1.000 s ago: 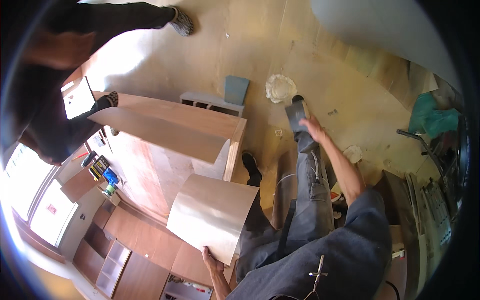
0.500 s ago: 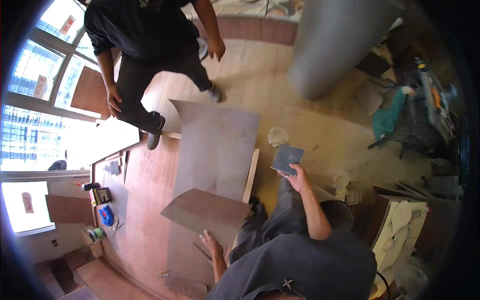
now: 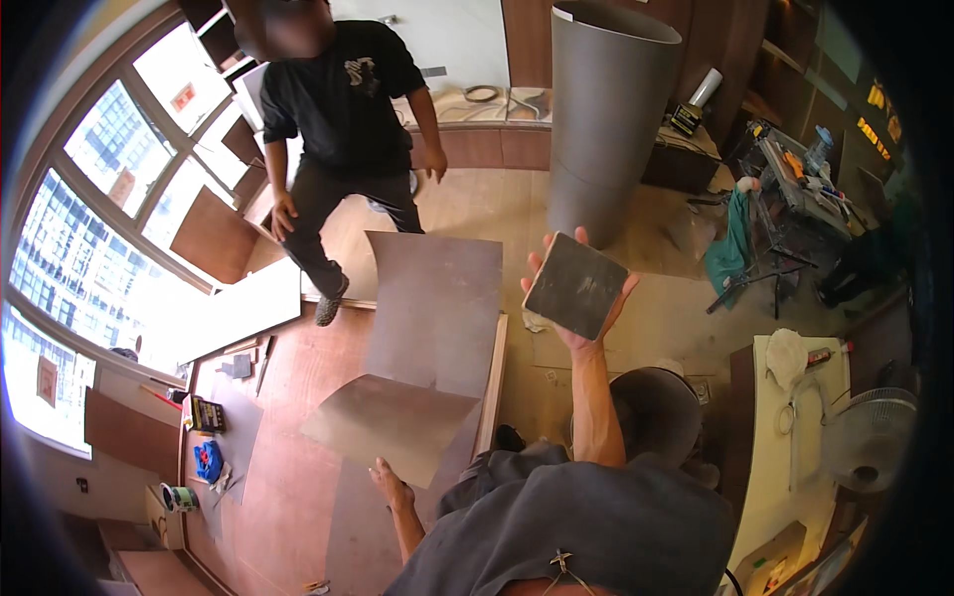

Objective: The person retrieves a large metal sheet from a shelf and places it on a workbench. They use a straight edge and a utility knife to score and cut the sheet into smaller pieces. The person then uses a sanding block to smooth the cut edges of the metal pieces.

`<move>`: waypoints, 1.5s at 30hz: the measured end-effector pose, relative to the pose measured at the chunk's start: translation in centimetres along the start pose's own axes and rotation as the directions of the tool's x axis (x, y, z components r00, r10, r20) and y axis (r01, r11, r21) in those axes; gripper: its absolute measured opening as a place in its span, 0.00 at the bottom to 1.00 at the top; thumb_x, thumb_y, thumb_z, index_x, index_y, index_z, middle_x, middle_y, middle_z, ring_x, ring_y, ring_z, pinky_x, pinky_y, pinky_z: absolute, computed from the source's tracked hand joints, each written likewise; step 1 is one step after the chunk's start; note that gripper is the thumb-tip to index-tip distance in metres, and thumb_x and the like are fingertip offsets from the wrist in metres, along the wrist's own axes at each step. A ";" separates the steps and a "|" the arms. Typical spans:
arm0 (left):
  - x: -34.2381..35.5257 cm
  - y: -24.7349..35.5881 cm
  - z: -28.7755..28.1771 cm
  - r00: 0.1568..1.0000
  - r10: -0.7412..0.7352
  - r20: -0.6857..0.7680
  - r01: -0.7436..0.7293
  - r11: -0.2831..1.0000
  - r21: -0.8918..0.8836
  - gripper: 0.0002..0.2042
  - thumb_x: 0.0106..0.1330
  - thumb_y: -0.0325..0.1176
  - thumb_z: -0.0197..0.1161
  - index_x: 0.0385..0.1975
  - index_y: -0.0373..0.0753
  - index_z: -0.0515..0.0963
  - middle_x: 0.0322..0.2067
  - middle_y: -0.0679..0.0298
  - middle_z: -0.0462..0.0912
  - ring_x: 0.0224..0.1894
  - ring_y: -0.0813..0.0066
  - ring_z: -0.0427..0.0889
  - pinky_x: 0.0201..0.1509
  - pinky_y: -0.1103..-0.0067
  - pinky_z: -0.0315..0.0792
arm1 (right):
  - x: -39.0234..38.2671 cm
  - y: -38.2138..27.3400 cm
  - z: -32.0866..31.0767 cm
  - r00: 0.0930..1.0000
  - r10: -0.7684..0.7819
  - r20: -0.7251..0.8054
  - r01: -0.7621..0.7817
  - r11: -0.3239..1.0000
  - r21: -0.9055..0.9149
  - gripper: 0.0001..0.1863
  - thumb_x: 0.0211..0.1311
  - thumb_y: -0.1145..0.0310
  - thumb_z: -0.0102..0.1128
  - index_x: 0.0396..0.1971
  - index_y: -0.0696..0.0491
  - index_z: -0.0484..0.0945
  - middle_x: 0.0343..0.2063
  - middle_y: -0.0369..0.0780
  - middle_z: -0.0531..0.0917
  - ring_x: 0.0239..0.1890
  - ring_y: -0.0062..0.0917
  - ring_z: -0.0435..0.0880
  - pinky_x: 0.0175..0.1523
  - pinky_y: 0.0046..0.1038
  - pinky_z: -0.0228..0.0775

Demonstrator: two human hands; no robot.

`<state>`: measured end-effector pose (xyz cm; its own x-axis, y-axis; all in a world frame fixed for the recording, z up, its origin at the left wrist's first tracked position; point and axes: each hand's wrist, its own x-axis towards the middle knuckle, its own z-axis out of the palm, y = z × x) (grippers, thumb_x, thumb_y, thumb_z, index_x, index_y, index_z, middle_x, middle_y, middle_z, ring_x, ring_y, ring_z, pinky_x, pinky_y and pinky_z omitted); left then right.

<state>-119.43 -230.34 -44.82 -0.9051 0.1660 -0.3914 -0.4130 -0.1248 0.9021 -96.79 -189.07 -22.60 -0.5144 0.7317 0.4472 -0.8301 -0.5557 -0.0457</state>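
Observation:
My right hand (image 3: pixel 601 338) holds up a dark square block (image 3: pixel 576 286) with a worn face, its fingers wrapped around the sides. My left hand (image 3: pixel 391 484) pinches the lower edge of a small, curved brownish-grey sheet (image 3: pixel 383 417). That sheet lies over a larger curling sheet (image 3: pixel 432 303) of the same colour, which rests on a pinkish wooden work surface (image 3: pixel 293 387) with a pale timber edge along its right side.
A co-worker (image 3: pixel 343 129) in dark clothes stands beyond the surface, one foot at its edge. A tall grey roll (image 3: pixel 606 109) stands behind my block. Windows (image 3: pixel 119 149) line the left. Tools (image 3: pixel 207 415) lie leftward; a fan (image 3: pixel 865 447) and folding stand (image 3: pixel 780 174) are right.
My right hand has lifted the block from near my leg toward my face. My view has swung upward, showing more of the room. The co-worker appears more upright; my left hand stays on the sheet.

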 end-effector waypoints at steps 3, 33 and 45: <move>-2.4 -0.6 -4.7 0.997 0.014 0.077 -0.008 0.997 -0.075 0.23 0.77 0.37 0.50 0.65 0.32 0.59 0.59 0.50 0.72 0.58 0.57 0.77 0.59 0.64 0.77 | -5.4 3.8 3.3 0.994 0.109 -0.007 -0.109 0.994 0.031 0.53 0.55 0.23 0.53 0.75 0.40 0.56 0.71 0.51 0.62 0.70 0.58 0.60 0.71 0.65 0.52; -12.0 -1.4 -20.9 0.976 -0.211 0.058 0.217 0.898 -0.383 0.20 0.74 0.31 0.52 0.63 0.39 0.62 0.54 0.55 0.76 0.51 0.59 0.81 0.50 0.62 0.82 | -39.6 18.5 7.9 0.731 0.460 -0.504 -0.463 0.877 0.129 0.42 0.62 0.27 0.49 0.65 0.44 0.70 0.60 0.47 0.76 0.64 0.56 0.72 0.64 0.63 0.64; -9.0 -0.6 -25.9 0.966 -0.259 -0.030 0.222 0.878 -0.424 0.23 0.72 0.32 0.55 0.65 0.42 0.61 0.54 0.56 0.76 0.50 0.60 0.82 0.47 0.63 0.84 | -41.5 24.3 10.2 0.733 0.426 -0.531 -0.461 0.884 0.073 0.42 0.61 0.27 0.51 0.64 0.45 0.69 0.58 0.45 0.78 0.61 0.56 0.74 0.65 0.61 0.63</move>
<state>-113.68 -257.06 -46.56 -0.7702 0.1631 -0.6167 -0.6062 -0.4878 0.6281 -93.41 -236.96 -33.11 -0.8445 0.5090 -0.1663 -0.4811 -0.8576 -0.1818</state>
